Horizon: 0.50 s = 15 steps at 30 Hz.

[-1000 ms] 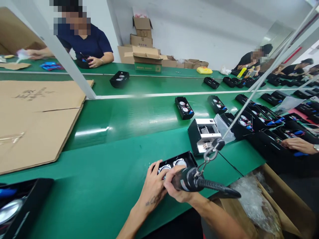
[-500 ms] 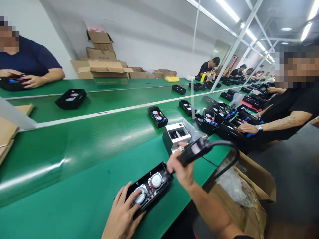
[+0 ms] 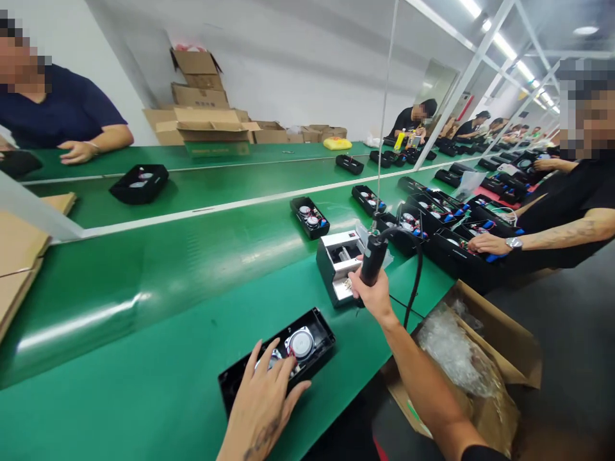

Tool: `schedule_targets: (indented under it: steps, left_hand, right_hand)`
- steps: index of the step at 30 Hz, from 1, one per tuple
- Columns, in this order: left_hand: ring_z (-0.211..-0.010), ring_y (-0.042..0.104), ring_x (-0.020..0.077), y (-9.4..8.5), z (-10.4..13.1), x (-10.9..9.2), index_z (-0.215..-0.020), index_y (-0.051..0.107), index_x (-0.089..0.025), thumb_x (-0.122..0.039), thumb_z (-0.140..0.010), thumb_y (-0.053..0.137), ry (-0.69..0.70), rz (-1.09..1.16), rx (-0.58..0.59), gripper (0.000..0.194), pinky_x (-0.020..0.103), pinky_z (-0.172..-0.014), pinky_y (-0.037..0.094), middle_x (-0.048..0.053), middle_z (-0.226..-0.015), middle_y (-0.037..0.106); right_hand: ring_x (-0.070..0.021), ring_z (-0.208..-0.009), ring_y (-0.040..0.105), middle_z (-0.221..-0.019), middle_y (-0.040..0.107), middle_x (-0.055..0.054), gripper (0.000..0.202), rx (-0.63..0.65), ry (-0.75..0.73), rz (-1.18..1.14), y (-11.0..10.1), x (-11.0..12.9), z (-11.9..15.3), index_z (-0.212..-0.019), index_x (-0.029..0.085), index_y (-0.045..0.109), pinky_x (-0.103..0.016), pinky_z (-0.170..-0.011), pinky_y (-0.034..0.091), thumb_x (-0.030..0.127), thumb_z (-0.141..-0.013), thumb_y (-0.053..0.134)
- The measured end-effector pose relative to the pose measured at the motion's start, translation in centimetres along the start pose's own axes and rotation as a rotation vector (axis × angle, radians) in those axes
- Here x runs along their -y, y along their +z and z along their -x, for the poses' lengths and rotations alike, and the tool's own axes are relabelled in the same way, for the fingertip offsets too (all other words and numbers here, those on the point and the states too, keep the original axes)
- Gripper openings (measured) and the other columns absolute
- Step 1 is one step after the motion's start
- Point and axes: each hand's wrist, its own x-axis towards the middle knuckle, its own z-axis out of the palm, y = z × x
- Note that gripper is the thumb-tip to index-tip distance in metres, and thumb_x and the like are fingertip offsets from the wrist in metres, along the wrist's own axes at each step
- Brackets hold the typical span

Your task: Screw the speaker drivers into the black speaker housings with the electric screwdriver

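Observation:
A black open housing (image 3: pixel 319 349) with two round silver speakers and thin wires lies slantwise on the green bench. My left hand (image 3: pixel 264 390) rests over its near part with fingers spread, covering one speaker in part. My right hand (image 3: pixel 372 291) is wrapped round a black power screwdriver (image 3: pixel 373 259), held upright beside a silver-and-black screw feeder (image 3: pixel 340 266). The driver's tip is hidden, close to the feeder's front. A black cable loops from the driver's top down to the right.
Further housings (image 3: pixel 310 218) sit on the green belt (image 3: pixel 192 262), many crowded at the right beside a co-worker's hand (image 3: pixel 490 244). Another person (image 3: pixel 62 109) sits far left. A carton with plastic bags (image 3: pixel 456 352) stands below the bench edge. A thin rod hangs above the driver.
My right hand has moved from the housing's far end to the feeder, and the driver has swung upright. My left hand has shifted right over the housing. The view has turned slightly.

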Motion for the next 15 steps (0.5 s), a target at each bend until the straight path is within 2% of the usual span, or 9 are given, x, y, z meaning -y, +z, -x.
schedule_targets:
  steps: [3, 6, 9, 12, 15]
  left_hand:
    - [-0.117, 0.074, 0.0367, 0.1, -0.3, -0.6, -0.115, 0.07, -0.019, -0.049, -0.109, 0.052, -0.001, -0.021, 0.061, 0.036, 0.064, -0.118, 0.048, 0.012, -0.098, 0.08]
    - [-0.113, 0.075, 0.0308, 0.1, -0.4, -0.6, -0.109, 0.07, -0.022, -0.038, -0.109, 0.054, -0.016, -0.014, 0.111, 0.023, 0.061, -0.123, 0.046, 0.009, -0.096, 0.081]
    - [-0.111, 0.076, 0.0283, -0.1, -0.5, -0.7, -0.103, 0.068, -0.023, -0.03, -0.107, 0.055, -0.016, 0.009, 0.129, 0.016, 0.058, -0.126, 0.045, 0.007, -0.094, 0.081]
    - [-0.112, 0.076, 0.0282, -0.5, -0.6, -0.9, -0.102, 0.067, -0.022, -0.028, -0.107, 0.053, -0.006, 0.007, 0.151, 0.016, 0.058, -0.126, 0.045, 0.008, -0.097, 0.082]
    - [-0.113, 0.076, 0.0286, -0.6, -0.7, -0.9, -0.101, 0.067, -0.021, -0.027, -0.106, 0.054, 0.0, -0.001, 0.165, 0.015, 0.058, -0.125, 0.045, 0.009, -0.097, 0.082]
  right_hand:
    - [-0.0112, -0.04, 0.051, -0.059, 0.055, 0.013, 0.053, 0.062, 0.051, -0.187, 0.4, 0.8, 2.9, -0.133, 0.023, 0.054, -0.027, -0.045, 0.045, 0.037, -0.091, 0.082]
    - [-0.011, -0.04, 0.05, -0.061, 0.054, 0.014, 0.056, 0.094, 0.006, -0.365, 1.7, 1.5, 6.1, -0.142, 0.028, 0.047, -0.026, -0.043, 0.045, 0.037, -0.097, 0.077]
    - [-0.0098, -0.038, 0.046, -0.064, 0.053, 0.014, 0.047, 0.176, -0.041, -0.437, 3.6, 1.4, 8.7, -0.14, 0.034, 0.046, -0.023, -0.04, 0.042, 0.038, -0.102, 0.073]
    - [-0.0087, -0.037, 0.046, -0.067, 0.054, 0.012, 0.037, 0.241, -0.07, -0.429, 5.1, 0.7, 9.9, -0.133, 0.035, 0.05, -0.022, -0.039, 0.042, 0.038, -0.104, 0.071]
    - [-0.0088, -0.038, 0.046, -0.067, 0.053, 0.012, 0.035, 0.254, -0.087, -0.408, 5.7, 0.1, 10.1, -0.133, 0.034, 0.05, -0.023, -0.04, 0.043, 0.039, -0.105, 0.07]
